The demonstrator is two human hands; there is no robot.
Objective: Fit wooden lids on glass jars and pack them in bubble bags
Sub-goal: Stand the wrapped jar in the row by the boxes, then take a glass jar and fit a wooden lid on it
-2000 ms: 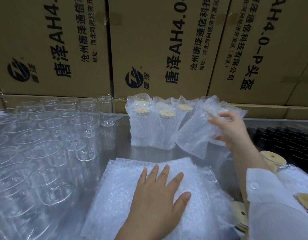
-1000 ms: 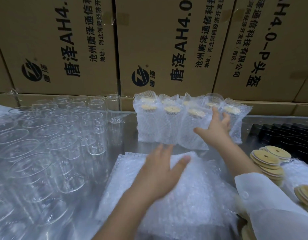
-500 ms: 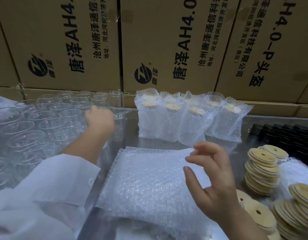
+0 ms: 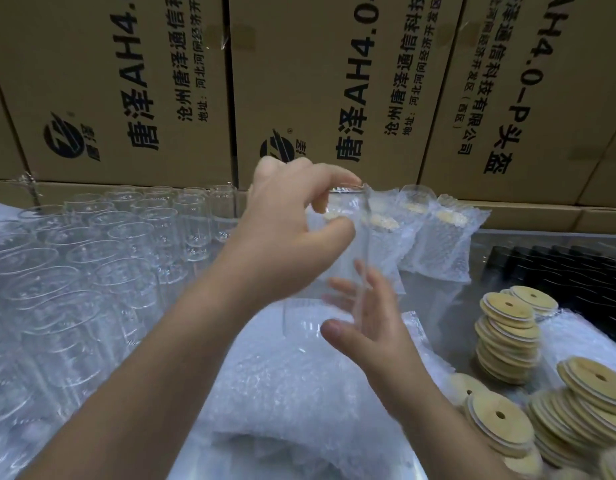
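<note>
Head cam: left hand [image 4: 286, 230] pinches a glass jar [image 4: 334, 268] by its rim, in the air above the bubble bag stack [image 4: 282, 393] at the counter's [image 4: 473, 296] front edge. Right hand [image 4: 369, 327] is open, fingers spread at the jar base; can't tell if they touch. Suggest cupping the base, levelling the jar, then seating one of the wooden lids [image 4: 507, 337] from the right edge squarely.

Three cartons side by side carry sideways black print. The left carton [image 4: 109, 81] reads "唐泽AH4" beside a 唐泽 logo [image 4: 66, 140]. The middle carton [image 4: 317, 81] adds "沧州唐泽通信科技" and "地址:河北河间经济开发区". The right carton [image 4: 524, 98], printed the opposite way, shows "4.0-P头盔", "有限公司" and "(西区)".
</note>
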